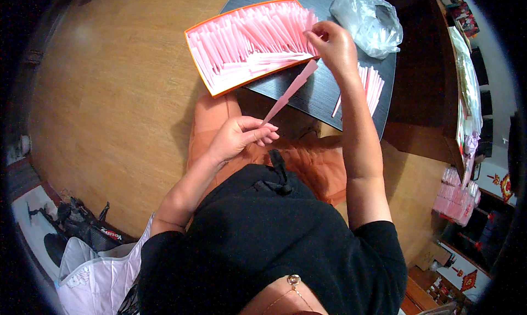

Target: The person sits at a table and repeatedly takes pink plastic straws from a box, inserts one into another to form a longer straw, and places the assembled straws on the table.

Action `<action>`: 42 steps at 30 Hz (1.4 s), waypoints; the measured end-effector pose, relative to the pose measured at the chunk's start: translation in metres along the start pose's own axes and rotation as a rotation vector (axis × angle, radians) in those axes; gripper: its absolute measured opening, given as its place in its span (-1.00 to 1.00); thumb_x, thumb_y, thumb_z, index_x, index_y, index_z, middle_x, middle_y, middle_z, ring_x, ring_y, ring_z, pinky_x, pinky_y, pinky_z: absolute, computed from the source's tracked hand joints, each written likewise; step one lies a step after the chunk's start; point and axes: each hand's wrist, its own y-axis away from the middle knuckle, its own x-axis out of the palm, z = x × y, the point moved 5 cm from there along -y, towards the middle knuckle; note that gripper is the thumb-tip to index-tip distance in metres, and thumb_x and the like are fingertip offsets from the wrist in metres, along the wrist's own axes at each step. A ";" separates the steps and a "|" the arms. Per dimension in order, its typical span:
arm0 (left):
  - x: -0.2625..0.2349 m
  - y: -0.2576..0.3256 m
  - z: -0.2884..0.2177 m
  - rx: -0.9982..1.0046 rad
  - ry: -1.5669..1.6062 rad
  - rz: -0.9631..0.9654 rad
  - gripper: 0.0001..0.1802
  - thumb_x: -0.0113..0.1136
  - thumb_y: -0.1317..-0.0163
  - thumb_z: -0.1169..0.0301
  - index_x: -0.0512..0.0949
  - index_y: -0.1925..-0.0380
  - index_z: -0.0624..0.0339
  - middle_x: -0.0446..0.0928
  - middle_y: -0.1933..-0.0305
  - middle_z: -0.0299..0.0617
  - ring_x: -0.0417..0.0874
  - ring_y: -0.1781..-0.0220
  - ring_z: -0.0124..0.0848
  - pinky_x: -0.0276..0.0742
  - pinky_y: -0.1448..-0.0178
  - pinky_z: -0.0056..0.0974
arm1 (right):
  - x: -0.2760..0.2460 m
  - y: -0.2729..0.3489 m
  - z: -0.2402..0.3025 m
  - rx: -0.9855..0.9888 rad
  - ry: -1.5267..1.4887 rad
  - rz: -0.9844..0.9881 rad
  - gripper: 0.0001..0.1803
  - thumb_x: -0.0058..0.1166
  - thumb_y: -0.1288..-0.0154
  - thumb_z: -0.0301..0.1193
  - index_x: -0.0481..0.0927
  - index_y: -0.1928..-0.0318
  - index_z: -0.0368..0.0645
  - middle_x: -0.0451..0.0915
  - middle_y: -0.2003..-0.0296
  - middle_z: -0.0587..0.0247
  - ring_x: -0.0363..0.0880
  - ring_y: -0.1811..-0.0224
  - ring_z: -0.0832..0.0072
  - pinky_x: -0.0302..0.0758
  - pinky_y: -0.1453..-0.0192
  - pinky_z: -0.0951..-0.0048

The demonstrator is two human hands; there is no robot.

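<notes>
My left hand (244, 137) pinches the lower end of a few narrow pink paper-like strips (290, 92), stacked in steps and slanting up to the right above my lap. My right hand (334, 47) is at the right end of an orange-edged box (198, 73), thumb and fingers closed together beside the pink strips there. Whether a strip is between those fingertips cannot be made out. Many similar pink strips (241, 37) stand packed in rows in the box, and some lie flat along its near side.
The box rests on a dark table (307, 98). A crumpled clear plastic bag (368, 24) sits at the table's far right. A loose row of thin pink-and-white strips (372, 87) lies beyond my right forearm. A dark wooden cabinet (420, 79) stands to the right.
</notes>
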 end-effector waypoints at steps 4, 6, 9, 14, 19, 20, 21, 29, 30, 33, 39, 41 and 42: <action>0.001 -0.001 0.004 -0.009 -0.005 0.005 -0.70 0.12 -0.39 0.39 0.59 0.01 0.38 0.68 0.13 -0.09 0.67 0.19 -0.48 0.59 0.03 -0.40 | -0.032 0.007 0.018 0.183 -0.678 0.072 -0.73 0.32 -0.22 -0.30 0.67 0.26 -0.28 0.64 0.41 0.38 0.52 0.39 0.67 0.42 0.28 0.61; 0.002 -0.001 0.003 -0.020 -0.005 0.002 -0.70 0.12 -0.39 0.38 0.59 0.02 0.38 0.68 0.13 -0.09 0.67 0.19 -0.49 0.59 0.05 -0.41 | -0.045 0.016 0.028 0.196 -0.894 0.095 -0.75 0.30 -0.24 -0.32 0.66 0.22 -0.26 0.63 0.37 0.39 0.51 0.35 0.67 0.39 0.22 0.64; 0.005 0.001 0.002 -0.044 -0.012 -0.008 -0.70 0.13 -0.39 0.37 0.59 0.02 0.38 0.68 0.13 -0.08 0.67 0.20 -0.50 0.60 0.08 -0.43 | -0.058 0.026 0.036 0.179 -1.018 0.094 -0.78 0.27 -0.27 -0.34 0.65 0.20 -0.26 0.62 0.35 0.40 0.50 0.31 0.68 0.38 0.19 0.64; 0.005 0.002 0.006 -0.053 -0.025 -0.012 -0.69 0.13 -0.39 0.36 0.59 0.02 0.38 0.68 0.13 -0.08 0.67 0.21 -0.50 0.60 0.11 -0.42 | -0.069 0.036 0.039 0.179 -1.091 0.109 -0.79 0.23 -0.30 -0.36 0.64 0.19 -0.26 0.61 0.35 0.39 0.49 0.32 0.67 0.39 0.19 0.61; 0.006 0.002 0.004 -0.034 -0.022 -0.003 -0.69 0.13 -0.39 0.35 0.59 0.02 0.38 0.69 0.13 -0.07 0.67 0.23 -0.50 0.60 0.13 -0.43 | -0.072 0.043 0.042 0.190 -1.095 0.158 -0.83 0.16 -0.35 -0.42 0.60 0.19 -0.30 0.58 0.29 0.26 0.49 0.27 0.57 0.46 0.06 0.51; 0.007 0.003 0.003 -0.032 -0.024 -0.004 -0.69 0.13 -0.39 0.35 0.59 0.02 0.38 0.69 0.13 -0.08 0.67 0.24 -0.51 0.60 0.14 -0.43 | -0.072 0.044 0.042 0.187 -1.079 0.159 -0.83 0.17 -0.35 -0.42 0.60 0.19 -0.30 0.58 0.28 0.26 0.49 0.27 0.57 0.46 0.07 0.52; 0.008 0.003 0.001 -0.030 -0.026 -0.006 -0.69 0.13 -0.39 0.35 0.59 0.02 0.38 0.69 0.13 -0.08 0.67 0.24 -0.51 0.60 0.14 -0.43 | -0.071 0.045 0.042 0.184 -1.064 0.160 -0.83 0.18 -0.34 -0.42 0.61 0.19 -0.29 0.59 0.27 0.26 0.49 0.27 0.57 0.45 0.07 0.52; 0.008 0.003 0.001 -0.017 -0.037 0.000 -0.70 0.13 -0.39 0.36 0.60 0.01 0.36 0.69 0.13 -0.11 0.67 0.25 -0.53 0.59 0.15 -0.45 | -0.067 0.051 0.046 0.150 -0.971 0.209 -0.80 0.25 -0.29 -0.37 0.62 0.19 -0.25 0.66 0.29 0.33 0.58 0.18 0.61 0.49 0.05 0.55; 0.008 0.002 0.001 -0.022 -0.031 0.001 -0.70 0.13 -0.39 0.36 0.60 0.01 0.36 0.69 0.13 -0.11 0.67 0.25 -0.53 0.59 0.15 -0.45 | -0.067 0.053 0.049 0.149 -0.946 0.223 -0.80 0.25 -0.30 -0.39 0.62 0.18 -0.26 0.66 0.27 0.31 0.60 0.15 0.59 0.50 0.02 0.54; 0.008 0.001 0.002 -0.034 -0.026 0.006 -0.70 0.12 -0.39 0.37 0.60 0.01 0.36 0.69 0.13 -0.11 0.67 0.25 -0.53 0.59 0.14 -0.45 | -0.067 0.059 0.056 0.116 -0.872 0.212 -0.78 0.22 -0.31 -0.41 0.61 0.13 -0.31 0.66 0.23 0.26 0.62 0.11 0.51 0.52 -0.05 0.50; 0.007 0.000 0.004 -0.042 -0.055 0.009 -0.69 0.12 -0.40 0.34 0.60 0.02 0.35 0.69 0.13 -0.12 0.67 0.23 -0.52 0.59 0.13 -0.43 | -0.083 0.049 0.063 -0.086 -0.725 0.043 -0.54 0.02 -0.46 -0.32 0.39 -0.28 -0.23 0.58 -0.05 0.12 0.52 -0.07 0.49 0.48 -0.11 0.44; 0.008 0.000 0.003 -0.042 -0.051 0.005 -0.68 0.12 -0.40 0.32 0.60 0.03 0.35 0.69 0.13 -0.12 0.66 0.23 -0.52 0.59 0.13 -0.42 | -0.086 0.050 0.068 -0.159 -0.635 0.026 -0.54 0.00 -0.47 -0.29 0.39 -0.29 -0.20 0.59 -0.04 0.15 0.53 -0.07 0.48 0.47 -0.11 0.45; 0.010 0.000 0.001 -0.043 -0.044 0.002 -0.68 0.13 -0.40 0.32 0.60 0.03 0.35 0.69 0.13 -0.12 0.66 0.23 -0.52 0.59 0.13 -0.42 | -0.086 0.052 0.069 -0.220 -0.568 0.026 -0.55 -0.01 -0.47 -0.25 0.44 -0.26 -0.17 0.57 -0.05 0.15 0.53 -0.08 0.42 0.45 -0.10 0.44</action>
